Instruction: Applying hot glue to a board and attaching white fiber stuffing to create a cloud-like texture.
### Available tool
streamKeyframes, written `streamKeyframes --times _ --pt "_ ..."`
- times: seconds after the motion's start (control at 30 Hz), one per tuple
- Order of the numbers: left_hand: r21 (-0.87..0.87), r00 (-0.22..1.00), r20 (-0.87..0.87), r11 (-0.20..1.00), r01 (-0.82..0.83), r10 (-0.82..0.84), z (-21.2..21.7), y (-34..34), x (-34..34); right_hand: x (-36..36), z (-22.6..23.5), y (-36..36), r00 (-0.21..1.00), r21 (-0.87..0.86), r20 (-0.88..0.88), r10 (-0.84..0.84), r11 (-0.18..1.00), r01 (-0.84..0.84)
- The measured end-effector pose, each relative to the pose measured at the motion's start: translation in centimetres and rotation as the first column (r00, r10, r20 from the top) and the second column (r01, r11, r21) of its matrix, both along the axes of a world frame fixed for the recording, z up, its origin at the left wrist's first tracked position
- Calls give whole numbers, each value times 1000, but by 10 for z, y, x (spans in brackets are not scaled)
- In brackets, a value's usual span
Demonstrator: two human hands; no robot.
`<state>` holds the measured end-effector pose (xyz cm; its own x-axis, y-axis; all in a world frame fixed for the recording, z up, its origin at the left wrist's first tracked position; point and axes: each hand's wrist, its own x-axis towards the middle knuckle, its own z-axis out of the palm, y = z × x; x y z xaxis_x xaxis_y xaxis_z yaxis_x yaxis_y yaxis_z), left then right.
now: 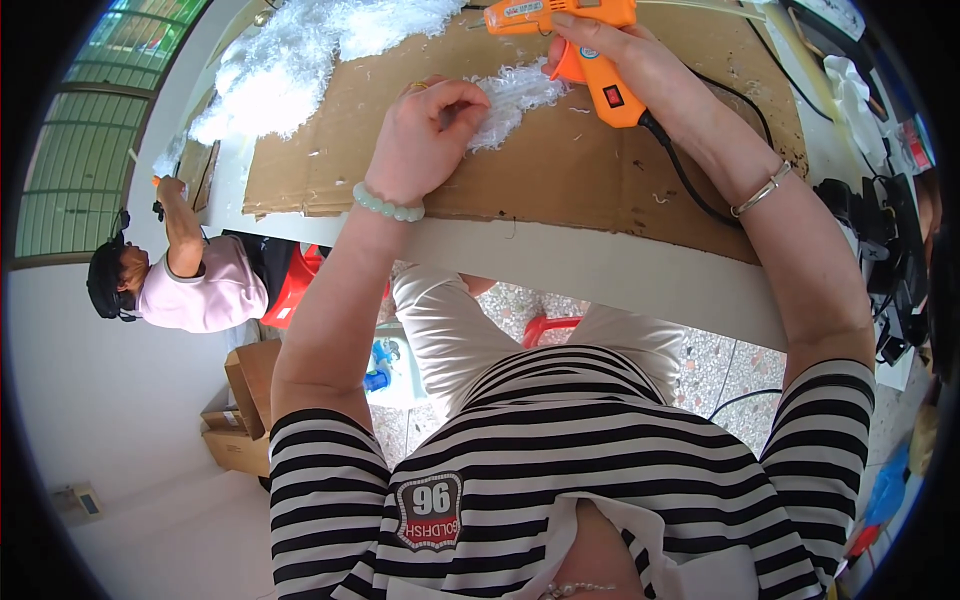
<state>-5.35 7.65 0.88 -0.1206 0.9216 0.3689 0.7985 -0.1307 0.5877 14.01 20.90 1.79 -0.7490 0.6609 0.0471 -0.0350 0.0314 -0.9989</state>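
Note:
My right hand (610, 48) is wrapped round the handle of an orange glue gun (609, 92). The gun's nozzle points left, and a black cord runs from the bottom of its grip. Below and left of it, my left hand (425, 135) is closed, its thumb and fingers pinching the end of a white, stringy fringe strip (515, 98). That strip lies on a brown cardboard sheet (600, 180) and reaches toward the trigger side of the gun. Some left fingertips are hidden behind the hand.
A big heap of white fluffy fringe (290, 70) covers the cardboard's far left. White scraps dot the sheet. Dark cables and equipment (875, 230) crowd the right side. At left, another person (200, 290) in pink works by the table; cardboard boxes (240, 410) stand below.

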Motion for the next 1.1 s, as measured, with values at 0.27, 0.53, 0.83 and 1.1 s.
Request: streamKeyframes --times 0.27,0.53,0.83,1.1 --pt "67 928 -366 997 -49 70 9 4 22 3 3 -2 1000 -10 15 1 1000 0" --pt "2 979 -202 1000 -11 11 1 10 10 7 6 -2 999 17 30 23 1000 -23" --pt "-164 994 -24 981 -106 103 9 13 4 5 -1 -1 999 -36 -48 12 999 -14" --pt "-187 980 -179 975 -117 83 12 18 17 8 -1 1 999 12 -20 29 1000 -28"
